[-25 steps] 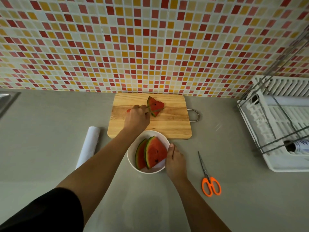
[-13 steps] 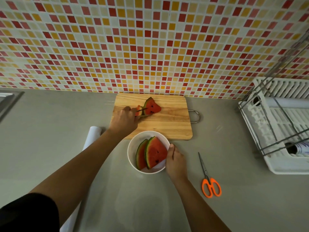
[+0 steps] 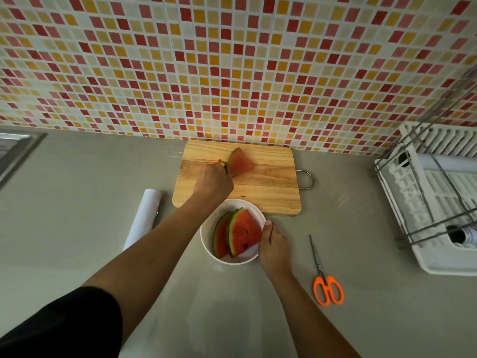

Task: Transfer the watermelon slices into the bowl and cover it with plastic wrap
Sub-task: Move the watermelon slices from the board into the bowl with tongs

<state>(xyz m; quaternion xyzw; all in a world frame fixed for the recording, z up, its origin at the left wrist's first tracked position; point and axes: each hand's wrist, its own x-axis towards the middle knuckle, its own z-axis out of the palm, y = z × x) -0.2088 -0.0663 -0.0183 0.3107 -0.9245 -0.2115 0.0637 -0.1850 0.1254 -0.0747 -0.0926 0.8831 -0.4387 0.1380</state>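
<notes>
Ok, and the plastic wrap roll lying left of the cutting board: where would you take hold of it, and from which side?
Probably round its far half, from above, fingers and thumb spanning its width. The plastic wrap roll is a slim cylinder lying flat on the counter. Its near end is hidden behind the left forearm, while the end nearer the cutting board is free.

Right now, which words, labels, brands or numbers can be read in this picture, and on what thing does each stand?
None can be read.
The rolled item in the dish rack bears dark marks, too small and blurred to read.
The plastic wrap roll, bowl, scissors and cutting board show no print.
</notes>
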